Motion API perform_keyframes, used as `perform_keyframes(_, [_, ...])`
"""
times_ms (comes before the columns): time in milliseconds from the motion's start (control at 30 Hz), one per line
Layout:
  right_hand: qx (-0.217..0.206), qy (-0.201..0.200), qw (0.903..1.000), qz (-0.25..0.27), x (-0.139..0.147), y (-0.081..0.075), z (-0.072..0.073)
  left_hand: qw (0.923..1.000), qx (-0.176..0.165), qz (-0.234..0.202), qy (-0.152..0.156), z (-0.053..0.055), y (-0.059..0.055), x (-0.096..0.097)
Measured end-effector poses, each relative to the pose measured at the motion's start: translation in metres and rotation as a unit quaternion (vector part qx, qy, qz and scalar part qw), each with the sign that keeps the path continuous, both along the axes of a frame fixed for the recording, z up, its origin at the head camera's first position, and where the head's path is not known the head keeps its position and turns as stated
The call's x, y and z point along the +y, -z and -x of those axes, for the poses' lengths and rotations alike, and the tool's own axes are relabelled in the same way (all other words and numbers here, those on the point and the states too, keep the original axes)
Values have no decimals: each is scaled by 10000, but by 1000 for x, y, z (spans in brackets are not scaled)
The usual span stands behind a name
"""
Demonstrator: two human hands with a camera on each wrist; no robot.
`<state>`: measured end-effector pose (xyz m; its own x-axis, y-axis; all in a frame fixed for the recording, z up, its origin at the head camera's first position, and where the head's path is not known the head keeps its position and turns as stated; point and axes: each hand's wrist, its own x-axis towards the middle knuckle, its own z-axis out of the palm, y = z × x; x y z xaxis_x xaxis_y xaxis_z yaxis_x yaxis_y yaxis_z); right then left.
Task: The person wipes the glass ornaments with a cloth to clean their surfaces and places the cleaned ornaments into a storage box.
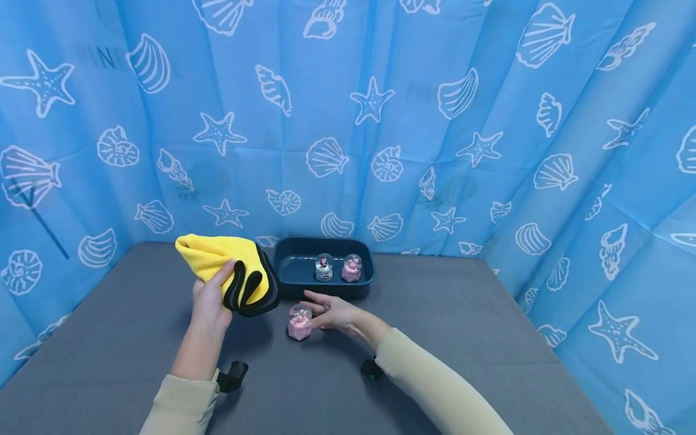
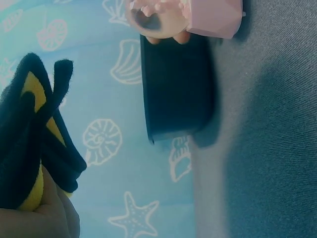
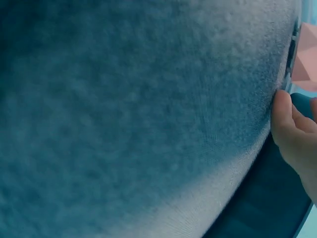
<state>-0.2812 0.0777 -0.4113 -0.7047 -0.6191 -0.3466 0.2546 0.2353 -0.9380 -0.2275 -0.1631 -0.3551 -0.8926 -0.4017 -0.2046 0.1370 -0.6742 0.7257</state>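
My left hand (image 1: 211, 303) grips a folded yellow cloth (image 1: 217, 251) with black edging, held up over the left of the table. In the left wrist view the cloth's black edging (image 2: 62, 89) juts out past the fingers. A pink-based snow globe (image 1: 299, 328) stands on the table in front of the tray. My right hand (image 1: 338, 315) is at its right side, fingers spread, with fingertips reaching behind the dome. The right wrist view has the thumb (image 3: 281, 106) just beside the faceted pink base (image 3: 305, 59).
A dark blue tray (image 1: 293, 284) sits at the back of the grey table (image 1: 435, 326). Inside are a white-based snow globe (image 1: 323, 269) and another pink one (image 1: 351, 270). Behind hangs a blue curtain (image 1: 337, 96) with white shell prints.
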Motion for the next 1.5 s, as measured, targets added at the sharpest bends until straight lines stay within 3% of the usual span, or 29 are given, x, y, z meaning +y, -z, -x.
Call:
perform_keyframes(400, [405, 230, 9952, -856, -13, 0, -3, 10000, 33, -13, 48, -1, 2, 0])
perform_keyframes(800, [619, 559, 9896, -1171, -13, -4, -9, 9999, -8, -32, 160, -3, 4, 0])
perform_keyframes(967, [625, 569, 9888, -1229, -10, -13, -13, 9997, -64, 19, 235, -3, 3, 1])
perform_keyframes(1133, [606, 599, 9889, -1218, -2, -25, -16, 9988, 85, -93, 478, -3, 3, 2])
perform_keyframes(1300, [718, 637, 9885, -1172, 5, -37, -18, 9957, 289, -425, 765, -4, 2, 2])
perform_keyframes(1500, [627, 662, 9924, -821, 12, -50, -21, 9923, 246, -693, 994, -3, 3, 2])
